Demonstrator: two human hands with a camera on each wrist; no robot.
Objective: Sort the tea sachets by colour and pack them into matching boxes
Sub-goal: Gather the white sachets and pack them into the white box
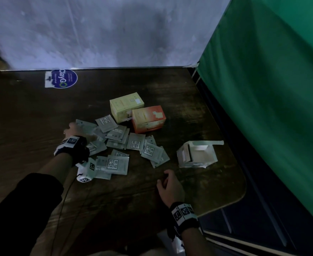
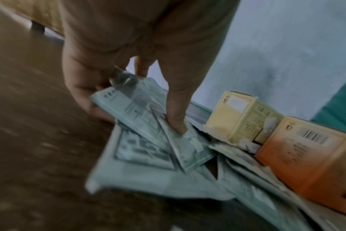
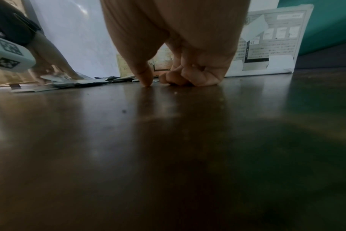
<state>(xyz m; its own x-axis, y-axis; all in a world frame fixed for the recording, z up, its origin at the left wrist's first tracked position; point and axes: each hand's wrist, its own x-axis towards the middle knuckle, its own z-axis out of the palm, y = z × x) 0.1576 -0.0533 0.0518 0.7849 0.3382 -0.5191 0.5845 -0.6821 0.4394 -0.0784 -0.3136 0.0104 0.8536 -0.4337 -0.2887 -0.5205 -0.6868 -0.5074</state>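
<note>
A heap of grey-white tea sachets [image 1: 135, 143] lies in the middle of the dark table [image 1: 32, 117]. Behind it stand a yellow box [image 1: 126, 106] and an orange box [image 1: 148, 117], both closed. A white box [image 1: 183, 154] sits open to the right. My left hand [image 1: 72, 126] is at the heap's left edge. In the left wrist view the left hand [image 2: 128, 114] pinches a few sachets [image 2: 140, 156] between thumb and fingers, beside the yellow box [image 2: 237, 121] and orange box [image 2: 306, 156]. My right hand [image 1: 164, 179] rests on bare table in front of the heap, fingers loosely curled and empty [image 3: 162, 81].
A blue round sticker [image 1: 63, 78] marks the table's far left. A pale wall runs along the back, and a green curtain [image 1: 272, 89] hangs to the right. The table's right edge ends in a rounded corner [image 1: 242, 191]. The white box's flap [image 3: 271, 39] stands up behind my right hand.
</note>
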